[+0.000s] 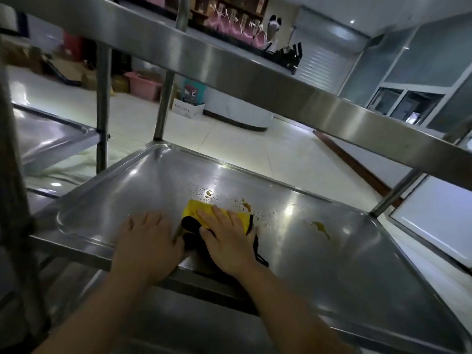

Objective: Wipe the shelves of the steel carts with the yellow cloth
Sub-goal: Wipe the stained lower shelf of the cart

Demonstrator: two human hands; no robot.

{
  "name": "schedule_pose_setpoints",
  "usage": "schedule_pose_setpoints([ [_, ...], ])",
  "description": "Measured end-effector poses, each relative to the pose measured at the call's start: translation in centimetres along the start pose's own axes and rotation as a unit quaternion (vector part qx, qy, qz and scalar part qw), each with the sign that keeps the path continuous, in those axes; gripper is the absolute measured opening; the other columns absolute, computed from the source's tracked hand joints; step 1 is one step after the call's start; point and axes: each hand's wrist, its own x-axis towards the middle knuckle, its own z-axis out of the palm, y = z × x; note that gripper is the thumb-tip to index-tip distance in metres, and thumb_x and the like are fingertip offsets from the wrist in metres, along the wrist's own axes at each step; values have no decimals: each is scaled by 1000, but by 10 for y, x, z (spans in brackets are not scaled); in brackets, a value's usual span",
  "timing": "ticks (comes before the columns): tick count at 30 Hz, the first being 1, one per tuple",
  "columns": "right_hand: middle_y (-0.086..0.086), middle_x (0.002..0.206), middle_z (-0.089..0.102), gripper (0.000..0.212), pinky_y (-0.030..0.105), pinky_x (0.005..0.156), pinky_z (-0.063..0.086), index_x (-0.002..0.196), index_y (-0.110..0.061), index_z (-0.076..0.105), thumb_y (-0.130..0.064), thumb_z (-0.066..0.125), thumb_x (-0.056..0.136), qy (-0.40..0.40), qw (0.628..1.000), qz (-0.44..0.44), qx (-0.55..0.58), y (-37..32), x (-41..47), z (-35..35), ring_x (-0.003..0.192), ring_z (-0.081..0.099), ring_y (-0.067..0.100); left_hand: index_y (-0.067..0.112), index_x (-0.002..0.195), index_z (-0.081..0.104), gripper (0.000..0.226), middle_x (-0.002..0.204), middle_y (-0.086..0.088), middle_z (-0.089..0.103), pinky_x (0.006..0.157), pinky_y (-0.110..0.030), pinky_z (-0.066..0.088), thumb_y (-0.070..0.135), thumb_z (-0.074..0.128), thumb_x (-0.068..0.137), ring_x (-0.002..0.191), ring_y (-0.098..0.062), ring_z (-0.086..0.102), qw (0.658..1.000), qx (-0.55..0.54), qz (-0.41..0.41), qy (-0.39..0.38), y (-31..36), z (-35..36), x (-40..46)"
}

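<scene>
Wiping the middle shelf of the brushed-steel cart [357, 264], which fills the lower centre of the frame, is the step in hand, and it looks barely begun: the wide flat steel shelf tray [132, 190] carries brownish-yellow spills right of centre. Above it, crossing from upper left to right, runs the steel rim of the upper shelf [229, 62], and a second steel cart [51, 134] stands at the left edge.

The yellow cloth with black trim [198, 208] lies flat on the tray at centre frame, its black part trailing toward the near rim. The right hand [227, 238] presses it with fingers straight and laid together, a flat grip pinching nothing. The left hand [150, 241] rests just beside it, fingers spread on the bare steel, probably steadying the cart.

To do this well, I judge the cloth should be pushed up and right over the small droplets [209, 192], then the smear [246, 204], then the long streak [321, 228] further right, with even palm pressure. Folding to a clean face would avoid dragging residue, and the raised edges and corners likely need a last pass.
</scene>
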Motion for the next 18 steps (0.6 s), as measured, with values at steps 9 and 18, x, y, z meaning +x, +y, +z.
schedule_pose_setpoints([
  [9, -32, 149, -2, 41, 51, 118, 4, 132, -66, 6, -48, 26, 101, -31, 998, 53, -32, 55, -83, -35, 147, -3, 8, 19, 120, 54, 43, 129, -3, 53, 103, -37, 38, 46, 32, 96, 119, -22, 49, 999, -4, 43, -26, -25, -24, 10],
  [18, -27, 157, 3, 39, 65, 106, -14, 135, -67, 13, -58, 19, 98, -36, 999, -10, -18, -11, -8, -7, 145, -6, 9, 16, 116, 55, 50, 127, -2, 52, 108, -42, 29, 41, 18, 93, 125, -24, 43, 999, -41, -18, 6, -56, -24, 8],
])
